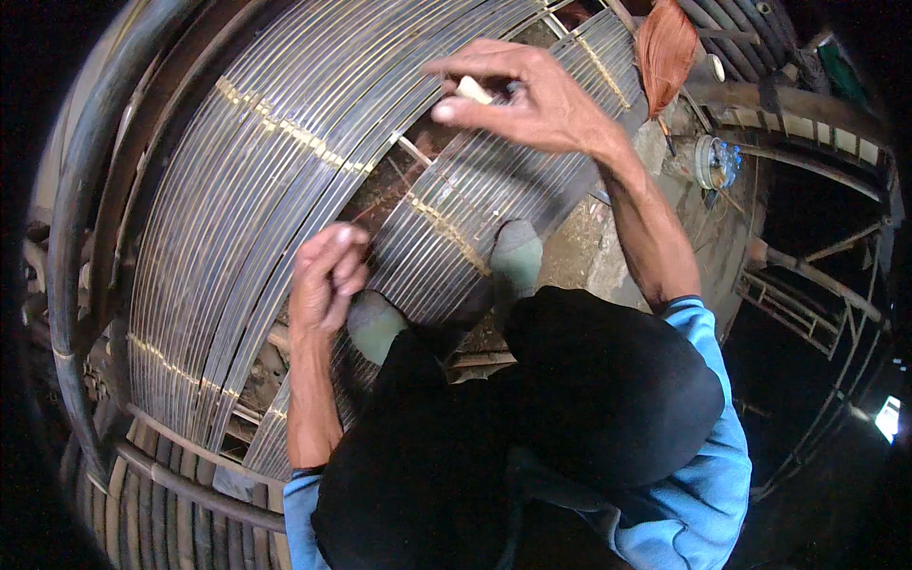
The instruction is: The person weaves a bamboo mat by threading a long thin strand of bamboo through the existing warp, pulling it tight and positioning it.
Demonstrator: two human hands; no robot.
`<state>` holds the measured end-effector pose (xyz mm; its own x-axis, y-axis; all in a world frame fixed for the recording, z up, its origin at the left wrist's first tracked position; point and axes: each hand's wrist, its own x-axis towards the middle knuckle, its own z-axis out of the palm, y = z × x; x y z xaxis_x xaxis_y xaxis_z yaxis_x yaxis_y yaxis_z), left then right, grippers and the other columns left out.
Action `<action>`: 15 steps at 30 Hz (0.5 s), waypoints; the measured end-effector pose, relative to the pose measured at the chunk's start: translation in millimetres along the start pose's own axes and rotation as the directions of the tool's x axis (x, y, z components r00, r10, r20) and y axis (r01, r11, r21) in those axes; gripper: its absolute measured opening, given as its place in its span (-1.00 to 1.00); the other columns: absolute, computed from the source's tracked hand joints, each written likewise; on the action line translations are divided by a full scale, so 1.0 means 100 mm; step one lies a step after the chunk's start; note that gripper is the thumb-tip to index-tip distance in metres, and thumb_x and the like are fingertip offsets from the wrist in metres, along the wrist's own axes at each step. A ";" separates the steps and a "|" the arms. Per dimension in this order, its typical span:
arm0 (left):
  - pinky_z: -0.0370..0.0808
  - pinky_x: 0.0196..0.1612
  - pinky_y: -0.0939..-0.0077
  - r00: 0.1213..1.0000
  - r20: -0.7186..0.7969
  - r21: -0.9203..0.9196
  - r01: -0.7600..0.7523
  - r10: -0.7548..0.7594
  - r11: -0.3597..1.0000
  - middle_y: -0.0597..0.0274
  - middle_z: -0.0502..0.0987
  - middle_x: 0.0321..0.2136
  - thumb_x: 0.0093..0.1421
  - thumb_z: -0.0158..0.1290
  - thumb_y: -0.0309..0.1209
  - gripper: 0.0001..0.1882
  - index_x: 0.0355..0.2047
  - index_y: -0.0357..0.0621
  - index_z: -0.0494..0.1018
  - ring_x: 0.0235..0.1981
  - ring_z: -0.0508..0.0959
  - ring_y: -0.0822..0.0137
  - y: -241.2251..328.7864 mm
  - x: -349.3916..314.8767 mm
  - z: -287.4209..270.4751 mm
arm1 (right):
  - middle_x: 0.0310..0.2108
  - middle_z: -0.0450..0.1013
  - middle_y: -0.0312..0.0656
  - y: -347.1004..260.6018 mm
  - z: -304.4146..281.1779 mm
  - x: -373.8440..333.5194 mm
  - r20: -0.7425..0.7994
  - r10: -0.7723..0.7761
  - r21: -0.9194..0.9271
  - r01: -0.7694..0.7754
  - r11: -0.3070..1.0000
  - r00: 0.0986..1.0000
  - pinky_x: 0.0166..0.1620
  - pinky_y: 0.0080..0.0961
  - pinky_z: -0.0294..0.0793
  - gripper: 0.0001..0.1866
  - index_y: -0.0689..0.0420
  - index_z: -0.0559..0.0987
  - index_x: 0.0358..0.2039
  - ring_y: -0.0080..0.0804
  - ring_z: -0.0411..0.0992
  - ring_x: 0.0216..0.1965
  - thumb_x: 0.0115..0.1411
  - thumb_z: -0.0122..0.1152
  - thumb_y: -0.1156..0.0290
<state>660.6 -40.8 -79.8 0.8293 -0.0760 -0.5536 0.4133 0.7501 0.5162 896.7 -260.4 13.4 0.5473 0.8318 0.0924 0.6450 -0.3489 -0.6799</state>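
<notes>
My left hand [328, 275] is closed, its fingers curled and pinched together over the gap between two sections of a slatted bench. A thin reddish strand shows near its fingertips, but I cannot make out what they hold. Above the narrower slatted section [465, 190], my right hand [537, 100] has a small pale piece [473, 90] between thumb and fingers; its kind is unclear. To the left spreads the wide slatted section [237, 190], made of thin curved strips crossed by pale bindings [294, 133]. My two feet, in grey-green socks [518, 258], rest on the narrower section.
A reddish-brown bundle of fibre [665, 52] hangs at the upper right. Beyond it stands a clear plastic container [711, 161] with blue things at its mouth. Thick dark curved poles [71, 209] frame the left side. Other pole furniture [807, 294] stands right.
</notes>
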 end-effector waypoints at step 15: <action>0.53 -0.38 0.29 0.879 -0.192 0.981 0.155 0.437 0.119 -0.05 0.63 -0.52 0.13 0.22 -0.33 -0.79 -0.43 -0.26 0.65 -0.52 0.63 0.15 -0.39 0.35 -0.39 | -0.15 0.58 0.13 0.88 0.68 -0.05 0.497 0.295 -0.236 -0.199 0.951 0.816 0.02 -0.13 0.52 -0.60 0.23 0.63 -0.05 0.07 0.56 -0.12 0.20 0.15 0.24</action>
<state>658.4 -47.0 -145.2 0.8373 0.3873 -0.3858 0.5463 -0.5670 0.6164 914.5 -265.7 -95.9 0.3717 0.7907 -0.4865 0.6302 -0.5996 -0.4932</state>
